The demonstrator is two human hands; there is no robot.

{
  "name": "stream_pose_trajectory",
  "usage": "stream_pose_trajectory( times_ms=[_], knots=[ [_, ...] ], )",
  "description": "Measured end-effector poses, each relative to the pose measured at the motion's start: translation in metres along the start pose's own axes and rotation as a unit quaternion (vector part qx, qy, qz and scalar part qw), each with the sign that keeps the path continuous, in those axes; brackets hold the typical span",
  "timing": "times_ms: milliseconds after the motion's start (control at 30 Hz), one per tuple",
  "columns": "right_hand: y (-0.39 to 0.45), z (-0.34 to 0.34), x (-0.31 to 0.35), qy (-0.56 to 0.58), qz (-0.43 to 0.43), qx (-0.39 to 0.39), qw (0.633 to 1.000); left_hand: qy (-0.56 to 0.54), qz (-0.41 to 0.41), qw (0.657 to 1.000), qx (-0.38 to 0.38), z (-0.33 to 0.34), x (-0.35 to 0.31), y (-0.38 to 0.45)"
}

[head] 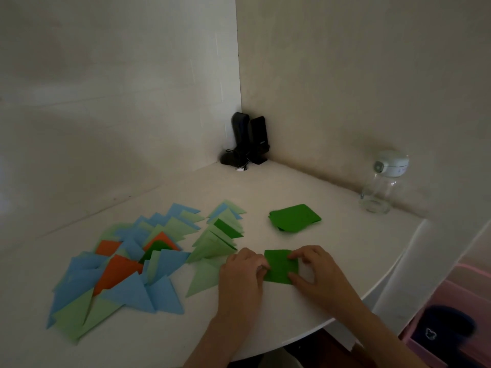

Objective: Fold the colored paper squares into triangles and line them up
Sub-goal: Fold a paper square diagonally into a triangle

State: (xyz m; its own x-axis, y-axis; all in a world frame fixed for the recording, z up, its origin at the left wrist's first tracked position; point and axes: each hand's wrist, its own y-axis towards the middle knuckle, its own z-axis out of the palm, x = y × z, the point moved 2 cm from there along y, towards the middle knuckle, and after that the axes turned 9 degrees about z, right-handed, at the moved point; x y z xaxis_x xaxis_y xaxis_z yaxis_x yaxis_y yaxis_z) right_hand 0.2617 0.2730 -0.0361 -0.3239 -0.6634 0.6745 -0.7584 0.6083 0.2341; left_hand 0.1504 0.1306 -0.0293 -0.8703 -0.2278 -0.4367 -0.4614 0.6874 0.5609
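Two bare hands at work near the round white table's (265, 328) edge. Left hand (243, 269) pinching the left side of a dark green paper square (280, 265); right hand (316, 272) gripping its right side with thumb and curled fingers. Behind, a stack of dark green paper squares (295, 217). To the left, overlapping rows of folded blue, orange and light green paper triangles (127, 264).

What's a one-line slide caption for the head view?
Both hands hold a dark green paper square on the white table, beside rows of folded triangles.
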Motion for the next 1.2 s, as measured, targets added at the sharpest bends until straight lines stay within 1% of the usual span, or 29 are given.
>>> stream_pose_trajectory(
  times_ms=[33,133,200,267,400,467,600,667,767,800,900,1000,1100,1200],
  knots=[
    [0.001,-0.002,0.002,0.007,0.010,0.005,1.000,0.015,0.003,1.000,0.007,0.000,-0.003,0.002],
    [0.010,-0.011,0.009,0.045,0.081,0.031,0.995,0.053,0.011,0.998,0.044,-0.002,-0.010,0.007],
    [0.018,-0.015,0.011,0.031,0.082,0.055,0.995,0.077,0.018,0.995,0.057,-0.004,-0.013,0.009],
    [0.023,-0.018,0.013,0.015,0.072,0.072,0.995,0.091,0.033,0.994,0.052,-0.004,-0.014,0.008],
    [0.026,-0.023,0.018,0.023,0.085,0.077,0.993,0.102,0.056,0.993,0.028,-0.001,-0.019,0.001],
    [0.025,-0.021,0.019,0.031,0.090,0.082,0.992,0.131,0.062,0.989,0.031,-0.001,-0.026,-0.002],
    [0.015,-0.021,0.018,0.042,0.104,0.051,0.992,0.182,0.045,0.982,0.038,0.000,-0.039,-0.006],
    [0.010,-0.022,0.020,0.047,0.091,0.050,0.994,0.192,0.046,0.979,0.042,0.003,-0.039,-0.006],
    [0.003,-0.027,0.023,0.063,0.058,0.084,0.993,0.182,0.053,0.981,0.045,0.007,-0.033,-0.008],
    [0.002,-0.028,0.022,0.050,0.040,0.099,0.993,0.173,0.061,0.982,0.041,0.007,-0.030,-0.009],
    [0.004,-0.026,0.014,-0.061,-0.016,0.127,0.990,0.143,0.075,0.986,0.027,0.000,-0.025,-0.012],
    [0.005,-0.020,0.012,-0.092,-0.020,0.114,0.989,0.117,0.073,0.990,0.016,-0.005,-0.019,-0.015],
    [0.005,-0.019,0.010,-0.082,-0.033,0.086,0.992,0.085,0.034,0.996,-0.003,-0.009,-0.009,-0.017],
    [0.005,-0.015,0.006,-0.071,-0.017,0.056,0.996,0.087,-0.001,0.996,-0.021,-0.010,-0.004,-0.019]
  ],
)
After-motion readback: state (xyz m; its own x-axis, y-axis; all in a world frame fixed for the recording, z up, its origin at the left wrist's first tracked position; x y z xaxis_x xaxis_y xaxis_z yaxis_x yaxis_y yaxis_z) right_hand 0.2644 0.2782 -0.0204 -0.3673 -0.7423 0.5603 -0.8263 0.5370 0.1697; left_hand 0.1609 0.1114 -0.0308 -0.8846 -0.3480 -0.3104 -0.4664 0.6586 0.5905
